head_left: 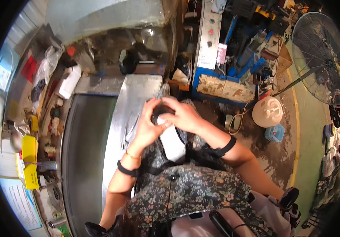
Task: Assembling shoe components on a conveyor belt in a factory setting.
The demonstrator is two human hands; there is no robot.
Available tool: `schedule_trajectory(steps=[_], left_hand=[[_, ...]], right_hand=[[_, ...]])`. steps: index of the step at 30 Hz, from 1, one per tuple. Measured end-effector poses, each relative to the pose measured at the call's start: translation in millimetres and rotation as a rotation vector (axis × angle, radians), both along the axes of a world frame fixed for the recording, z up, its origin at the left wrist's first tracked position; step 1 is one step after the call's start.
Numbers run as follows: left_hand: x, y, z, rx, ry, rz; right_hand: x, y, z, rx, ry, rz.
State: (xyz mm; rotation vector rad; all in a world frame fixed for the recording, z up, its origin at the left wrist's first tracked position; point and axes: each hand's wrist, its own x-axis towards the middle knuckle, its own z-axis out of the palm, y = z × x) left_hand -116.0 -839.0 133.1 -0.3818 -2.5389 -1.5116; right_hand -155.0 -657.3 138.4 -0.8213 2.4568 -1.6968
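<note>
- Hands met over my lap: my left hand curled around a small dark object, fingers wrapped on its near side.
- My right hand lay over its top, fingers bent and pressing down.
- A white sheet piece hung just below both hands.
- A metal table sat left of them; a white bucket stood well off right.

Floral dark dress, black wristbands, thin gold bracelet

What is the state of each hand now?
Left hand: closed on the dark object.
Right hand: closed on the same object.
</note>
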Motion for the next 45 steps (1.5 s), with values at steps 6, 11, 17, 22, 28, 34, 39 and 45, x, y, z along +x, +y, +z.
schedule_trajectory(steps=[6,11,17,22,28,34,39,45], left_hand=[[-61,-11,14,0.057,-0.228,0.117],[-56,-27,6,0.603,-0.567,0.041],[-11,-6,-11,0.684,-0.622,-0.026],[-13,-3,-13,0.667,-0.569,-0.034],[-44,-4,2,0.659,-0.631,-0.072],[-34,-14,-13,0.621,-0.553,-0.085],[-20,-14,-22,0.911,-0.372,0.315],[26,-9,31,-0.498,-0.399,0.582]], right_hand=[[58,20,-51,-0.258,-0.391,-0.098],[13,46,-39,-0.553,-0.690,-0.023],[49,24,-75,-0.196,-0.902,0.050],[38,17,-28,0.365,-0.448,0.040],[8,6,-8,0.757,0.165,-0.039],[61,36,-61,-0.026,-0.400,0.130],[28,15,-50,-0.363,-0.872,0.010],[40,-36,-57,0.096,-0.323,0.116]])
